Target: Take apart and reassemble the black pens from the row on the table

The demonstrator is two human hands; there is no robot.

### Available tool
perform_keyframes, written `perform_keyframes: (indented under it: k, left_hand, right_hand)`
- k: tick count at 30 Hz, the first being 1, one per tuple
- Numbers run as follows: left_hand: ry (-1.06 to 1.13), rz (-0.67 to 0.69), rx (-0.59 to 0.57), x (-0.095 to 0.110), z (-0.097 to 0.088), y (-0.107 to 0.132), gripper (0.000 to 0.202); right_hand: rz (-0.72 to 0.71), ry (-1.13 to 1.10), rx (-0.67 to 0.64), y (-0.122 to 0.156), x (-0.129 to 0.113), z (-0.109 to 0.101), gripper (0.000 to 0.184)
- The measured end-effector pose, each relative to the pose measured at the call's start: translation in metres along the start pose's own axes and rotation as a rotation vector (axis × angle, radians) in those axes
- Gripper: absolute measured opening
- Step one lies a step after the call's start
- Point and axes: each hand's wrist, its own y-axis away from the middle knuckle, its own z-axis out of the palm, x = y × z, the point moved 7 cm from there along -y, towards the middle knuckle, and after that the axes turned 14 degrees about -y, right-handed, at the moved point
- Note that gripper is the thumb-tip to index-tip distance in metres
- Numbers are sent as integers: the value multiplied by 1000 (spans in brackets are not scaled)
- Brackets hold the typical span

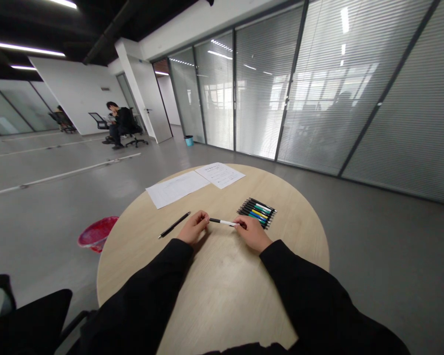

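A white-and-black pen point(222, 222) lies crosswise between my hands above the round pale wood table point(225, 296). My right hand point(252, 234) is shut on its right end, and my left hand point(193, 228) has its fingertips pinched at the dark left end. A black pen point(174, 225) lies on the table just left of my left hand. To the right of my right hand lies a tight row of several pens with coloured barrels point(257, 213). Two printed paper sheets point(177, 189) point(220, 175) lie at the table's far side.
A black office chair point(25, 320) stands at the lower left, and a red bin point(97, 233) stands beyond the table's left edge. A seated person point(120, 123) is far off by the wall. Glass partitions with blinds point(311, 88) run along the right.
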Motion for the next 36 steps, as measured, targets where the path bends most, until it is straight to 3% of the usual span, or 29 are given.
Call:
perform_keyframes:
  k: [5,12,19,30,36]
  left_hand:
    - [61,-49,23,-3,2,0,36]
    - [-177,-61,39,8,-3,3,50]
    - [-215,-116,38,2,-2,4,56]
    - [-263,-4,14,10,-3,2,46]
    - [-193,-8,17,9,-4,3,33]
  right_hand:
    - [1,-2,-6,0,2,1,13]
    - [-18,-4,-2,0,-1,0,13]
    - [-23,20,-7,-1,-1,0,13]
    - [-19,8,-6,0,-4,-1,14]
    - [-14,11,-3,0,-3,-1,13]
